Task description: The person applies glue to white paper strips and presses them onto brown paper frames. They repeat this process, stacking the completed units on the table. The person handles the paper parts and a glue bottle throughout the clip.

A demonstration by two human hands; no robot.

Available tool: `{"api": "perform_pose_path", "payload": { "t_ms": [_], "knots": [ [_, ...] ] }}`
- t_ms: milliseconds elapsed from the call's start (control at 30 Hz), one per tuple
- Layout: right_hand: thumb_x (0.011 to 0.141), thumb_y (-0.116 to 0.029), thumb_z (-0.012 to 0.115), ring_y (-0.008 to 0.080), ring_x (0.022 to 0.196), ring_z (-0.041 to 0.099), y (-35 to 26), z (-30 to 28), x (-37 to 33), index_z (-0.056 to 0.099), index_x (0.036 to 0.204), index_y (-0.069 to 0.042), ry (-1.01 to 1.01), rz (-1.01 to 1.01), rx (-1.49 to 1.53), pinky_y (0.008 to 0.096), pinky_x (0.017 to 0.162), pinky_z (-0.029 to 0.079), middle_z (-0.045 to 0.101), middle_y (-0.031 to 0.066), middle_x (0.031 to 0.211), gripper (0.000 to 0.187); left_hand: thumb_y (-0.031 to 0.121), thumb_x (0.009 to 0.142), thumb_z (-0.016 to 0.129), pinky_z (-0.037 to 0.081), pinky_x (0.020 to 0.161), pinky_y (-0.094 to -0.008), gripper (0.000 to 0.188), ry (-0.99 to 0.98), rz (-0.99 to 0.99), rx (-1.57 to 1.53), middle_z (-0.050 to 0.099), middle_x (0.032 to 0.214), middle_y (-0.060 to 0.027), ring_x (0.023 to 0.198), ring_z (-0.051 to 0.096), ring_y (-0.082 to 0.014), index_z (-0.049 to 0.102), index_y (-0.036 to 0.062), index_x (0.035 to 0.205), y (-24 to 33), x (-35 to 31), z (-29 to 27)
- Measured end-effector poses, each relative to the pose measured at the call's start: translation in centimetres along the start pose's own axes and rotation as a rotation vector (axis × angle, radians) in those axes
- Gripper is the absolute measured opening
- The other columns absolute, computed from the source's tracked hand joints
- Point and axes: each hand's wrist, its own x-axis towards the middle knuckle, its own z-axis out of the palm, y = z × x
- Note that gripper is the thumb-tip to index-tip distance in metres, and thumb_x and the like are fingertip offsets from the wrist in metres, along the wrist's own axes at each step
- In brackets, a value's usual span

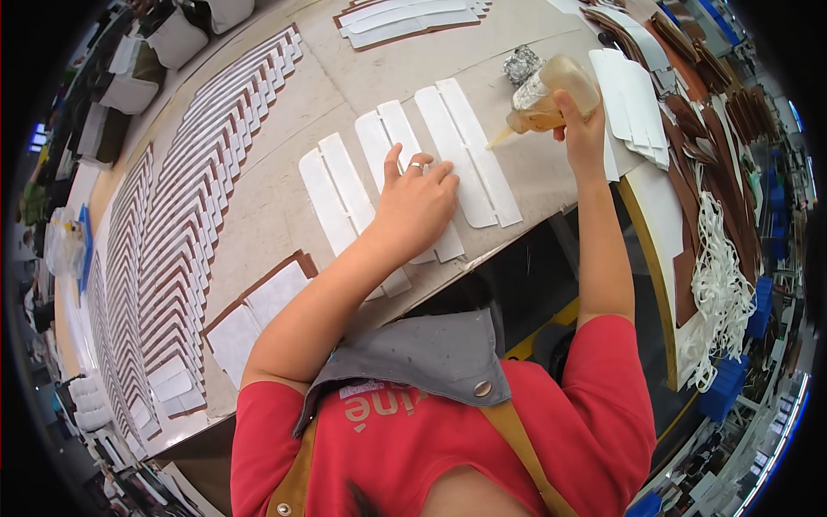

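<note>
My right hand (579, 129) is wrapped round a translucent squeeze bottle (564, 79) with amber liquid in it. The bottle is tilted, its nozzle pointing down and left toward the right edge of a white panel (461, 142) with a narrow strip along its length. My left hand (418, 202) lies palm down, fingers spread, over the middle white panel (379, 138), partly covering it. Left of that, a third white panel (332, 181) is partly hidden by my left forearm.
Long overlapping rows of brown-edged white pieces (224, 129) cover the table's left side. Another brown-edged stack (413, 21) lies at the far edge. A crumpled foil ball (521, 65) sits beside the bottle. At right are white sheets (629, 103), brown strips and tangled white cord (715, 276).
</note>
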Motion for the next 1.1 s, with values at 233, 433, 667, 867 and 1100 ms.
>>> {"api": "perform_pose_path", "payload": {
  "t_ms": [233, 433, 667, 867, 1100],
  "knots": [
    [0.079, -0.031, 0.07, 0.0028, 0.047, 0.044, -1.3, -2.4, -3.3, 0.05, 0.108, -0.005, -0.001, 0.046, -0.009, 0.0156, 0.036, 0.032, 0.055, 0.001, 0.075, 0.044, 0.017, 0.082, 0.057, 0.017, 0.104, -0.0547, 0.019, -0.008, 0.011, -0.012, 0.057, 0.114, -0.0026, 0.113, 0.048, -0.0252, 0.061, 0.0078, 0.098, -0.1, 0.2, -0.3],
    [0.081, -0.039, 0.065, 0.0021, 0.052, 0.046, -2.1, -4.8, -6.0, 0.049, 0.114, -0.004, -0.017, 0.141, -0.053, 0.0151, 0.036, 0.032, 0.056, 0.0011, 0.081, 0.051, 0.017, 0.082, 0.057, 0.021, 0.102, -0.0529, 0.016, -0.026, 0.013, -0.061, 0.056, 0.107, -0.0036, 0.108, 0.05, -0.0248, 0.061, 0.0073, 0.094, -0.4, 0.7, -0.5],
    [0.084, -0.053, 0.053, 0.0111, 0.064, 0.058, -4.3, -8.4, -2.1, 0.038, 0.13, -0.002, -0.257, 0.177, 1.058, 0.0212, 0.041, 0.042, 0.058, 0.0097, 0.105, 0.07, 0.019, 0.083, 0.057, 0.024, 0.099, -0.0464, 0.021, 0.104, -0.057, -0.312, 0.053, 0.102, -0.0092, 0.102, 0.049, -0.0271, 0.055, 0.0068, 0.099, -1.7, -0.3, -0.7],
    [0.081, -0.053, 0.056, 0.0144, 0.071, 0.061, -5.0, -5.0, -1.3, 0.051, 0.12, -0.008, -0.003, 0.284, -0.291, 0.0242, 0.056, 0.047, 0.062, 0.0069, 0.086, 0.06, 0.019, 0.081, 0.06, 0.03, 0.092, -0.0426, 0.02, 0.059, -0.156, -0.363, 0.051, 0.096, -0.0117, 0.096, 0.05, -0.0277, 0.052, 0.0058, 0.094, -3.8, -7.1, -5.8],
    [0.082, -0.047, 0.058, 0.0276, 0.087, 0.058, -2.7, -1.6, -1.8, 0.052, 0.123, -0.009, -0.184, -0.026, -1.334, 0.0363, 0.077, 0.047, 0.059, 0.0164, 0.102, 0.056, 0.019, 0.076, 0.063, 0.036, 0.087, -0.0372, 0.023, 0.002, -0.097, -0.24, 0.052, 0.09, -0.0102, 0.091, 0.051, -0.0274, 0.052, 0.004, 0.089, -3.2, -16.3, -4.8]
  ]
}}
